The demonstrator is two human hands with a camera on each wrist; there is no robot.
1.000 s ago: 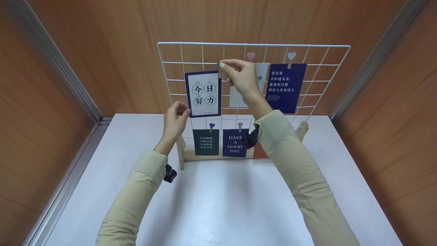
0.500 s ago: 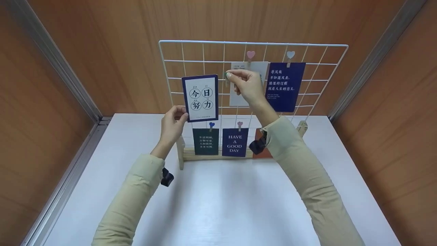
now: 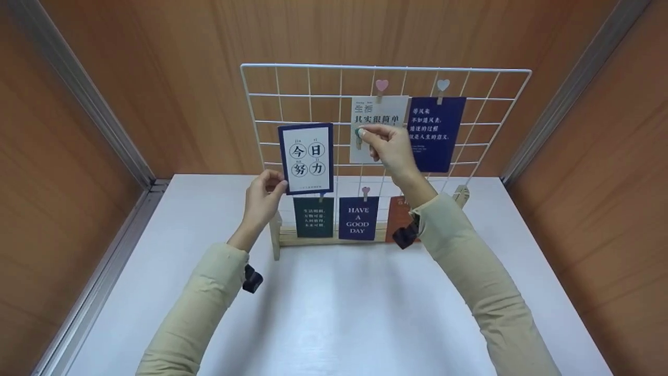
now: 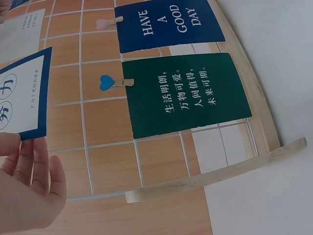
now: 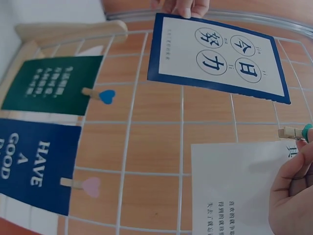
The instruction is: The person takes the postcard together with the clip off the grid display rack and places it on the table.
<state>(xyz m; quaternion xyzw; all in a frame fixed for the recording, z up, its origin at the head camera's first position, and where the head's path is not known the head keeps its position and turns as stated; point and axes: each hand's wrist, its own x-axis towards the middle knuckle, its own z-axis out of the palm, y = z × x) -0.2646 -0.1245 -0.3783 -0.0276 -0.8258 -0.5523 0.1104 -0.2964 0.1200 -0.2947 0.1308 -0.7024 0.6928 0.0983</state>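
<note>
My left hand (image 3: 262,201) pinches the lower left edge of a white card with a dark blue border (image 3: 307,159), held in front of the wire grid. In the left wrist view, the thumb lies on the card's face and the fingers are behind it. My right hand (image 3: 394,151) pinches a small wooden clothespin (image 5: 292,132) with a green top, apart from the bordered card. In the head view that hand is in front of a white card (image 3: 377,107) hanging from a pink heart clothespin (image 3: 382,86), and hides part of it.
The white wire grid (image 3: 292,95) stands in a wooden base (image 3: 308,242) on a white table (image 3: 323,313). On it hang a navy card (image 3: 437,136), a green card (image 3: 314,216), a HAVE A GOOD DAY card (image 3: 358,218) and an orange card (image 3: 396,222). Wooden panels (image 3: 209,31) enclose the table.
Both hands have come down and away from the grid. The clothespin has left the bordered card's upper right corner and moved right with my right hand; the card has lowered with my left.
</note>
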